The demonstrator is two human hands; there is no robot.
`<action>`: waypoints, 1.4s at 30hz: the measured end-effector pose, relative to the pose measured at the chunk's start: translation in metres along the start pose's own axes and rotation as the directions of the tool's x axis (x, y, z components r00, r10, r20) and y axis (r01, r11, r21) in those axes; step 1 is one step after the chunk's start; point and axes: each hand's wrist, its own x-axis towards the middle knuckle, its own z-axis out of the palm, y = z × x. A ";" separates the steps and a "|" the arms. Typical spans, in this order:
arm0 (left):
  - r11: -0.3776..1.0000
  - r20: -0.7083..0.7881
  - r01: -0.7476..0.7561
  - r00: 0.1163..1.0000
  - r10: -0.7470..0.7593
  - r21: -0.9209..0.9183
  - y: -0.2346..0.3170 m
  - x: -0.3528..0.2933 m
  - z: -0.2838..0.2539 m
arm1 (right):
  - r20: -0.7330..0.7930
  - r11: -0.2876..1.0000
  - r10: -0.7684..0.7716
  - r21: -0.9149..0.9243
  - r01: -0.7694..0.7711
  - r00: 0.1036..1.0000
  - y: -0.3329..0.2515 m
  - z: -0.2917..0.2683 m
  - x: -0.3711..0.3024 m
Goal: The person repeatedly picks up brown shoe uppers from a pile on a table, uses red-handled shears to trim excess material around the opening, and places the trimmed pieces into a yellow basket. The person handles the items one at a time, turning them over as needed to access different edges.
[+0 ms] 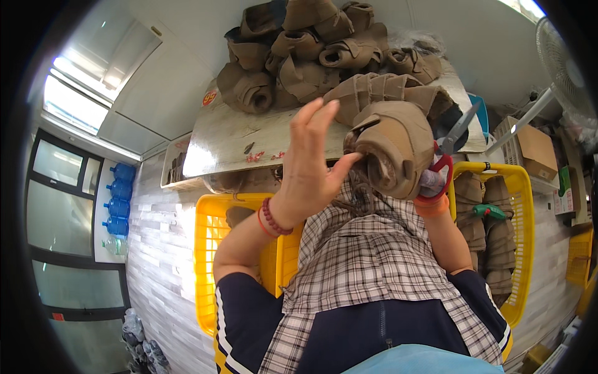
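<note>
A brown leather-like roll (pixel 395 140) with a stitched strap is in front of my chest, its hollow, pale-lined end facing me. My left hand (pixel 314 156) is raised beside it with the fingers stretched up. Its thumb reaches the roll's left edge, and I cannot tell whether it presses there. At the roll's right side is my right hand (pixel 433 193), in an orange-cuffed glove, closed around the red handles of a pair of scissors (pixel 460 132). The blades point up and to the right. Whether the right fingers also grip the roll is hidden.
Several more brown rolls (pixel 305 75) are piled on the table (pixel 212 140), and a nested row (pixel 380 87) lies behind my roll. Yellow baskets stand at the left (pixel 205 262) and right (pixel 526 237); the right one holds brown pieces and a green-handled tool (pixel 490 211). A fan (pixel 564 62) stands far right.
</note>
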 end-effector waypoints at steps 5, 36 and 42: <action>0.250 0.527 0.662 0.728 -0.440 -0.707 -0.010 -0.041 0.027 | 0.086 0.988 -0.129 -0.078 0.136 0.988 -0.011 -0.006 -0.008; 0.174 0.611 0.814 0.540 -0.579 -0.554 0.014 -0.047 0.143 | -0.544 0.991 -0.038 -0.128 -0.039 0.838 0.016 -0.047 -0.138; 0.335 0.567 0.836 0.543 -0.619 -0.435 0.012 -0.080 0.149 | -0.873 0.907 0.083 -0.133 -0.399 0.480 0.016 -0.058 -0.189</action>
